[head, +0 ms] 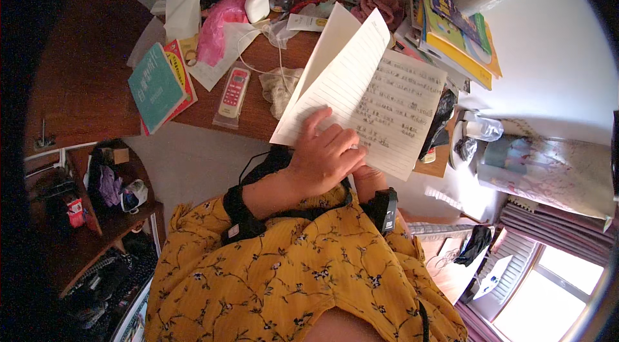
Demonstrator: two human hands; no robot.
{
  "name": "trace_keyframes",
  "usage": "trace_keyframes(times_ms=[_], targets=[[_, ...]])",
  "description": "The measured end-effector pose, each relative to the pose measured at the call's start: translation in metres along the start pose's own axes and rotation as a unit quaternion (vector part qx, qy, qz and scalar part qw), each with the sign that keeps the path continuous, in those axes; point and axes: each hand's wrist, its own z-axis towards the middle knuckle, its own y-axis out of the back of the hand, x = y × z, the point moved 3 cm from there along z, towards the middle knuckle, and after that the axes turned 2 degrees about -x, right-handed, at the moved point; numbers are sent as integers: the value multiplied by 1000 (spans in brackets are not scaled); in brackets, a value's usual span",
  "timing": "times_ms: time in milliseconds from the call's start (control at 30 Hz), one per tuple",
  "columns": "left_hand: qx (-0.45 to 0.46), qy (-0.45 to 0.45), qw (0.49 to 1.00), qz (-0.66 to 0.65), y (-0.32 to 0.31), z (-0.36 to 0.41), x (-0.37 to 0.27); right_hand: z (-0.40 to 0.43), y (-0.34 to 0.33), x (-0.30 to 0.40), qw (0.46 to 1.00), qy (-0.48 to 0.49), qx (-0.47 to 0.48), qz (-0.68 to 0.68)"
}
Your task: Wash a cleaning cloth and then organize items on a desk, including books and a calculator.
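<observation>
An open lined notebook (406, 105) is held up at the near edge of the wooden desk. Handwriting covers much of its right page, while the lined page (338, 81) raised on the left looks blank. My left hand (326, 153) lies across the lower middle of the notebook, index finger stretched over the left page and the other fingers curled. Below it, my right hand (368, 177) grips the bottom edge near the fold; its fingers are mostly hidden by the left hand and the paper. Black bands circle both wrists.
Left on the desk (205, 110) lie a teal book (157, 88) and a red-and-white remote control (234, 93) in a clear sleeve. A white bottle with a red cap (257, 3), a pink plastic bag (222, 27) and a white cable (280, 56) sit behind. Books (454, 32) are stacked at right.
</observation>
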Motion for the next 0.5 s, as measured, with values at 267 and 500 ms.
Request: trace_keyframes(times_ms=[267, 500], targets=[[17, 26, 999, -7, 1, 3, 2, 5, -2, -4, 999, -6, 0, 52], [19, 29, 999, -9, 2, 3, 3, 5, -1, -8, 997, -12, 2, 70]])
